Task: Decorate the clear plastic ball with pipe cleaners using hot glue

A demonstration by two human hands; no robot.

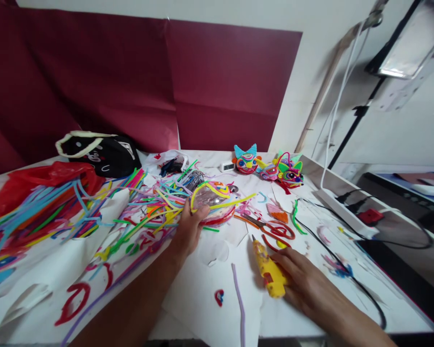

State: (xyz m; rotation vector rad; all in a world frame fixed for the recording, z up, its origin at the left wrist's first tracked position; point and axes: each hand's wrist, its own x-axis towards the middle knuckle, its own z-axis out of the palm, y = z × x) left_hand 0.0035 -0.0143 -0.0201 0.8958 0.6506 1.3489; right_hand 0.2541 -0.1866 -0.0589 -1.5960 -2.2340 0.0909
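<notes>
My left hand (190, 226) grips the near edge of a clear round shape (214, 201) wrapped with yellow, pink and red pipe cleaners, in the middle of the table. My right hand (305, 284) is closed around a yellow hot glue gun (269, 270) that rests on the white paper with its nozzle pointing away from me. A lilac pipe cleaner (239, 303) lies between my arms. A small red and blue piece (219, 297) lies beside it.
A heap of coloured pipe cleaners (94, 212) covers the left of the table, beside a red plastic bag (39, 180) and a black pouch (101, 154). Red-handled scissors (275, 227), finished colourful heads (271, 167), a power strip (343, 212) and a black cord (347, 277) lie to the right.
</notes>
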